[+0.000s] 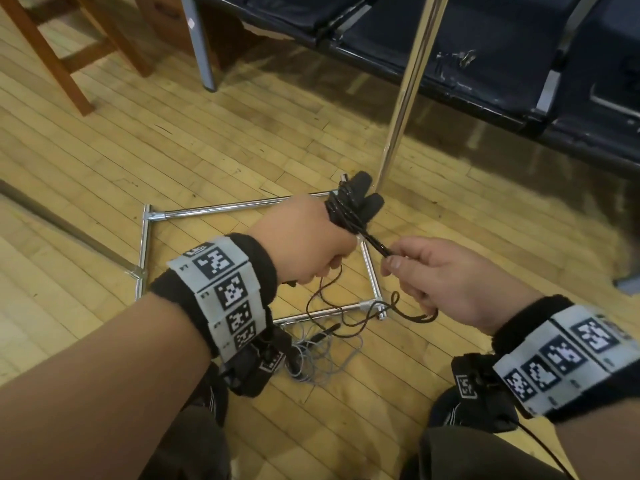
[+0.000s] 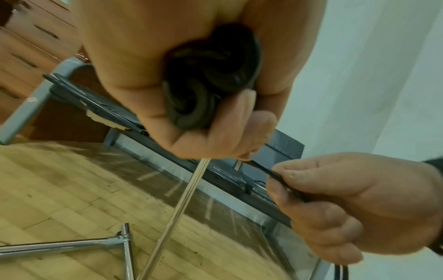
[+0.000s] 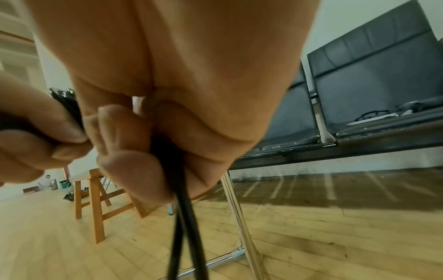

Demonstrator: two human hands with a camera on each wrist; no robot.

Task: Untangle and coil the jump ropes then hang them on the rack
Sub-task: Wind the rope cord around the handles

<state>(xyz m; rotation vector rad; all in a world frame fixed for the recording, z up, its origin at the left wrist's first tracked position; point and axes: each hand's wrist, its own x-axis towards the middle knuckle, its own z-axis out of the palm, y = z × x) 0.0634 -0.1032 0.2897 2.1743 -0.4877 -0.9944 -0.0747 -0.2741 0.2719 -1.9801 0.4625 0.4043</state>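
My left hand grips the two black foam handles of a black jump rope, with rope turns wound round them; the left wrist view shows the handle ends inside my fist. A short bundle of black rope strands runs from that fist to my right hand, which pinches it between thumb and forefinger. Below my right hand the black rope hangs in loose loops toward the floor. A grey jump rope lies tangled on the floor under my left wrist. The chrome rack stands just beyond my hands.
The rack's chrome base frame lies on the wooden floor below my hands. A row of black seats stands behind it, a wooden stool at the far left. A dark bar lies on the floor at left.
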